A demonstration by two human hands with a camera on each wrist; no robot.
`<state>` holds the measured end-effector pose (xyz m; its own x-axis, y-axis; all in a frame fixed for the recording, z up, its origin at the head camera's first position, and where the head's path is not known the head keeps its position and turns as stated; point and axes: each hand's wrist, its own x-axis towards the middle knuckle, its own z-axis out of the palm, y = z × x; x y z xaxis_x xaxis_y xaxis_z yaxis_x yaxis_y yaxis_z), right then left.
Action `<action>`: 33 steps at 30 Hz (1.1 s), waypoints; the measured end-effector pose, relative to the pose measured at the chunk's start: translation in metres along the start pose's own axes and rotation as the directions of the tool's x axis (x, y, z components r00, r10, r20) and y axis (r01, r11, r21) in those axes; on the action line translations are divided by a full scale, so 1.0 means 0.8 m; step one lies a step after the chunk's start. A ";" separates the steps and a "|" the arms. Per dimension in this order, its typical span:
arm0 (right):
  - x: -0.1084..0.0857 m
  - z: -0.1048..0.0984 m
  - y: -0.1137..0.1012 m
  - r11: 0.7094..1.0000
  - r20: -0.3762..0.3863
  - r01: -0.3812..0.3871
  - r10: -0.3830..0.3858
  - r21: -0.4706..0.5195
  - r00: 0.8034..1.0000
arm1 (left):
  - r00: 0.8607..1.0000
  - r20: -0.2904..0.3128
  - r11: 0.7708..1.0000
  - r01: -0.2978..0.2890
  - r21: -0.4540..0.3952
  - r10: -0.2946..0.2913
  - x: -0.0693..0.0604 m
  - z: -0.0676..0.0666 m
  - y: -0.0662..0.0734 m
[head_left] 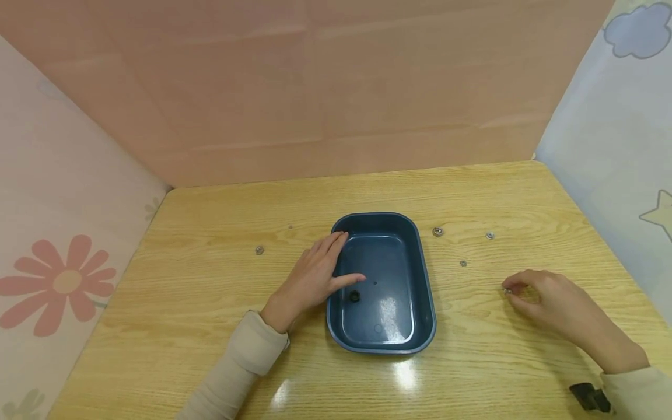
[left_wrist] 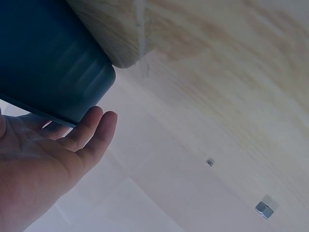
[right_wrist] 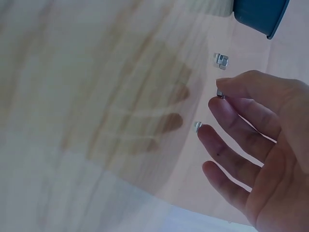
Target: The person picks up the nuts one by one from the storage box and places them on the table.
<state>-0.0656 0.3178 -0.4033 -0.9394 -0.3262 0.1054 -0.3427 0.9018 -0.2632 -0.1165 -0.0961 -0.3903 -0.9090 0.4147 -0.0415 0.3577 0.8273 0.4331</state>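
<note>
A blue tray (head_left: 387,348) lies on the wooden table with a dark hex nut (head_left: 354,296) inside it. My left hand (head_left: 315,274) rests over the tray's left rim, fingers fairly straight along the edge and thumb extended above the inside. In the left wrist view, two fingers (left_wrist: 91,133) show beside the tray's outer wall (left_wrist: 63,67). To the right of the tray, my right hand (head_left: 551,300) pinches a small silver nut (head_left: 507,290) between thumb and forefinger, low over the table. Its other fingers (right_wrist: 229,154) are loosely bent in the right wrist view.
Right of the tray lie a larger silver nut (head_left: 438,232), another nut (head_left: 490,235) and a small one (head_left: 463,263). To the left are a silver nut (head_left: 259,250) and a tiny one (head_left: 290,227). Papered walls (head_left: 315,87) border the table's back and sides.
</note>
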 end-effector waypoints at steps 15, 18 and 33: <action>0.001 0.004 0.006 1.000 0.031 0.022 -0.022 0.022 0.999 | 1.000 -0.004 1.000 -0.002 0.004 0.002 0.001 0.000 0.000; 0.001 0.004 0.007 0.999 0.022 0.033 -0.033 0.019 0.999 | 1.000 -0.006 1.000 -0.007 0.006 0.007 0.001 0.000 0.000; 0.002 0.005 0.010 0.998 0.036 0.027 -0.029 0.058 0.999 | 1.000 -0.017 1.000 -0.015 0.017 0.015 0.001 0.001 -0.001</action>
<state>-0.0696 0.3236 -0.4092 -0.9287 -0.3626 0.0784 -0.3681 0.8746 -0.3157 -0.1175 -0.0961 -0.3917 -0.9069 0.4210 -0.0200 0.3748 0.8274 0.4183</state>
